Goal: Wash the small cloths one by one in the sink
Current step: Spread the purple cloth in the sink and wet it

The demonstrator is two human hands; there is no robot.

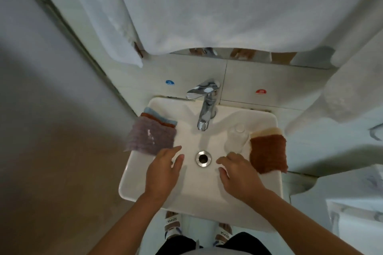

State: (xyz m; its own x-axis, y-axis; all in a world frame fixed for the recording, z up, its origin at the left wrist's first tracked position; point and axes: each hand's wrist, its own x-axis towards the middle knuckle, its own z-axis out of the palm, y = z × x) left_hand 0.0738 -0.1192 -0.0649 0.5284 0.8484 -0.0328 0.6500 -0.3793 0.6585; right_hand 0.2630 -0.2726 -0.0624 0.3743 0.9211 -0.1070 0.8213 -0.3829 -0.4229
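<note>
Both hands, left hand (163,168) and right hand (238,170), hover palm-down over the sink (134,184), fingers relaxed, grasping nothing.

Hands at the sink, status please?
Left hand and right hand open, empty, over basin. Cloths untouched on rims. Tap off.
</note>
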